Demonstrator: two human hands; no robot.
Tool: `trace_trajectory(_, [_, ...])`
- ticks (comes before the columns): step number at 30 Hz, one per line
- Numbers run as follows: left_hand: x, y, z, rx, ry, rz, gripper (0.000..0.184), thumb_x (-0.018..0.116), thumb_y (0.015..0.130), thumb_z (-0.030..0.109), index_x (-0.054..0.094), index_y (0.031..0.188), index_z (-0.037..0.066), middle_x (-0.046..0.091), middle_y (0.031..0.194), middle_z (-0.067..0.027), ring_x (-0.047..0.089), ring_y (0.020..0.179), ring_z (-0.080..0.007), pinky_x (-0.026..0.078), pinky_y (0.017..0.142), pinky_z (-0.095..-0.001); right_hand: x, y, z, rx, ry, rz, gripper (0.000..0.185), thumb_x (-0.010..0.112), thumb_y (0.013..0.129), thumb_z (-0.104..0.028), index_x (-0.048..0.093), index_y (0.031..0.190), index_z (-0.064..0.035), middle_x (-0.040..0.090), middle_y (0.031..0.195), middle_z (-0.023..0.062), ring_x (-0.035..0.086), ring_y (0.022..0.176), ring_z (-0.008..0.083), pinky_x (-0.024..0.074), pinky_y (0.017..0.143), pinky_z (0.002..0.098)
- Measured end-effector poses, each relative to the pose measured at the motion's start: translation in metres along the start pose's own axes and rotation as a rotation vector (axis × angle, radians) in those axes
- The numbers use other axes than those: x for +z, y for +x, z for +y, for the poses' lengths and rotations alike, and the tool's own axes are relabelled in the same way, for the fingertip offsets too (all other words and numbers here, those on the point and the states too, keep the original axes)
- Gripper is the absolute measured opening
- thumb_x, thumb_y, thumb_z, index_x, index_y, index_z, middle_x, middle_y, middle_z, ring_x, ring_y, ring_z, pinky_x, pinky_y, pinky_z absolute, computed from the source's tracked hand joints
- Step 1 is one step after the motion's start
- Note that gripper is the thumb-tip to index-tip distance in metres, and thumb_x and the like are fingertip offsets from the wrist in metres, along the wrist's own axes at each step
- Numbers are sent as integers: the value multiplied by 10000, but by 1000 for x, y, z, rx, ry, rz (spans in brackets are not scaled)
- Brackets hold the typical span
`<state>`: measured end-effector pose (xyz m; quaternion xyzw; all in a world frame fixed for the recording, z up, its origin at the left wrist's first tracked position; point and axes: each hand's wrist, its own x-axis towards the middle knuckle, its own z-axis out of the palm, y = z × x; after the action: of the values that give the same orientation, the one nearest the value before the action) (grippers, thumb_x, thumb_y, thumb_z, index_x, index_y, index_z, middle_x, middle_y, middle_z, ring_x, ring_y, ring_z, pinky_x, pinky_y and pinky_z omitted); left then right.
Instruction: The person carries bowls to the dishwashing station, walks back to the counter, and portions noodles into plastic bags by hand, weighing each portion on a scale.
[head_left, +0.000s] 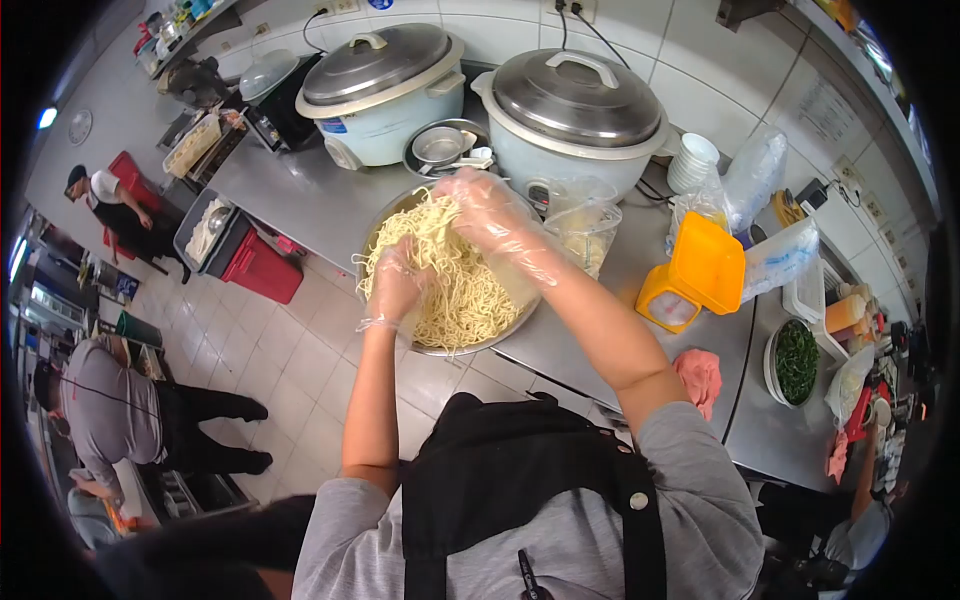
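Note:
A wide metal bowl (470, 347) full of pale yellow noodles (465, 310) is in front of me at the counter's edge. Both my hands wear clear plastic gloves. My right hand (485, 212) is at the bowl's far side, its fingers closed on a raised clump of noodles. On the near left, my left hand (397, 283) is sunk among the noodles with its fingers curled round some of them; its fingertips are partly hidden by strands.
Two large rice cookers (385, 110) and a smaller bowl of metal cups (440, 147) stand behind the noodles. To the right are an open yellow container (708, 262), a pink cloth (698, 380) and a bowl of chopped greens (795, 365). Co-workers (115, 400) stand left and lower right.

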<state>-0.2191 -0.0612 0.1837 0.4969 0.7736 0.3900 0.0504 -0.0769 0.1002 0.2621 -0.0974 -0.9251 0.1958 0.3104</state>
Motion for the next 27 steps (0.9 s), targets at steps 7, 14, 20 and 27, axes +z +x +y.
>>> trace_trajectory(7, [-31,14,33,137,261,-365,918,901,641,320,495,1408,22,650,1164,-274,596,1130,-410,471,959,-456,-38,-75,24,59,-61,-123,579,715,799,-127,579,1363,-145,583,1347,164,535,1264,326,405,1104,418])
trace_trajectory(14, [-57,-20,51,22,115,-233,975,912,654,244,423,1479,66,520,1384,-248,494,1288,-392,415,1070,-443,-261,-171,-3,834,10,641,530,635,841,-56,565,1365,-94,579,1331,133,503,1300,242,398,1085,337])
trace_trajectory(20, [-63,-29,61,9,1,-64,916,888,689,157,427,1476,77,443,1447,-250,451,1324,-389,388,1101,-441,-388,-309,119,760,-926,395,474,544,855,-87,579,1327,-105,562,1363,191,536,1242,384,407,1073,460])
trace_trajectory(27, [-62,-32,63,-45,103,-96,863,867,720,189,450,1466,74,437,1463,-259,448,1333,-412,374,1111,-456,-421,-345,168,1086,-1055,432,279,539,951,-235,667,1158,-99,631,1198,191,611,1081,392,482,906,467])
